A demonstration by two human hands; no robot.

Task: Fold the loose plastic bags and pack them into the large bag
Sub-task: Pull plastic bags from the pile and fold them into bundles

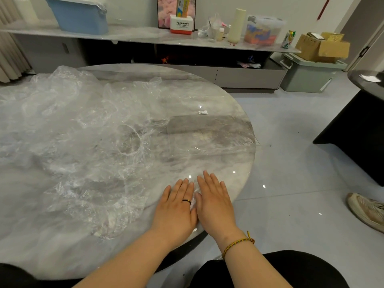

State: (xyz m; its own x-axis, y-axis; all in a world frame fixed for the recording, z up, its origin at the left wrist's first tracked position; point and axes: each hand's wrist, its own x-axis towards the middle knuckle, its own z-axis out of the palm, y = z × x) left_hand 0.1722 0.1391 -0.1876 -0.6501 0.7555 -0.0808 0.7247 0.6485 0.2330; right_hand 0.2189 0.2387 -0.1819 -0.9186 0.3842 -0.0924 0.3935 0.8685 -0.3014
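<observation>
One camera sits on the person's head and looks forward and down. It is close to the round table (245,179), which fills the left and middle of the frame. The left hand (176,208) and right hand (216,204) lie near the bottom middle, with the arms coming in from the bottom edge. The shelf (135,37) runs far off across the top, and the floor (291,163) shows on the right.

Clear plastic bags (68,129) on grey-veined marble table (224,163).
</observation>
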